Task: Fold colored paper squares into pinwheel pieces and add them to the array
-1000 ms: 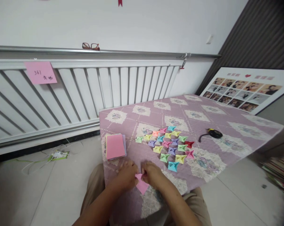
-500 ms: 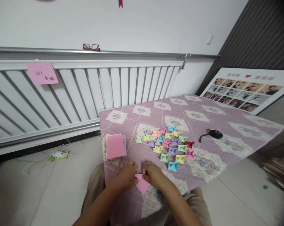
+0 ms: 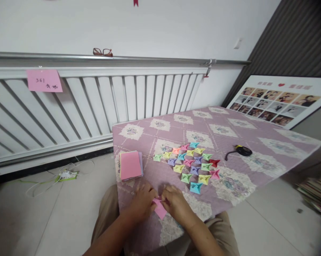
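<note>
Head view: I see left hand (image 3: 142,202) and right hand (image 3: 177,205) pinching pink paper (image 3: 160,209), near-right of the paper stack (image 3: 130,165); right hand seems to cover more of it than before.

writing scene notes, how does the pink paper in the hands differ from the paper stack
The pink paper is in the left hand and right hand; the paper stack lies untouched. The pink paper shows only pink; the paper stack also shows yellow and purple edges. Both show pink.
</note>
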A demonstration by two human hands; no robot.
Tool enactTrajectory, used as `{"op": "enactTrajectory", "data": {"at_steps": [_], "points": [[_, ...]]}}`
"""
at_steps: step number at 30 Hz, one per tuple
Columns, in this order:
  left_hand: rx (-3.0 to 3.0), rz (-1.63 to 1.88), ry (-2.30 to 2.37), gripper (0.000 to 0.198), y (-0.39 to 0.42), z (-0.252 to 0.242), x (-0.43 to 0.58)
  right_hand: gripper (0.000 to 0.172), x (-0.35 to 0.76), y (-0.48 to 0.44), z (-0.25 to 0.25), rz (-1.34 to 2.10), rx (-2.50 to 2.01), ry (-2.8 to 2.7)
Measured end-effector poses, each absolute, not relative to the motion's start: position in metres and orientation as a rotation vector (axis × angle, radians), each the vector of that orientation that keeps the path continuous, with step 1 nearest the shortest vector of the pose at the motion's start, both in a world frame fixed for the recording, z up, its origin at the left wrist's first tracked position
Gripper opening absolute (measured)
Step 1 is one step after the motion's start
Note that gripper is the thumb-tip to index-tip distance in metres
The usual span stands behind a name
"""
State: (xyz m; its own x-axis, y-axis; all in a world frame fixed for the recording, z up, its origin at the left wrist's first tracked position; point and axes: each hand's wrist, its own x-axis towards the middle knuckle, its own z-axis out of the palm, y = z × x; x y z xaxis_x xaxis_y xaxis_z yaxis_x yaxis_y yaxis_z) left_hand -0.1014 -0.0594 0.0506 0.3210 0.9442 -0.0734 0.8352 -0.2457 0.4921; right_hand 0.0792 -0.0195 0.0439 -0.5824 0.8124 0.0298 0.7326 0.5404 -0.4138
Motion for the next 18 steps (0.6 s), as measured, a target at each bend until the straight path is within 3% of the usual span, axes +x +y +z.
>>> {"op": "enactTrajectory", "data": {"at_steps": [18], "points": [[2.195, 0.217, 1.559, 0.005, -0.052, 0.047, -0.109, 0.005, 0.096, -0.016, 0.037, 0.564, -1.318, -2.576]]}}
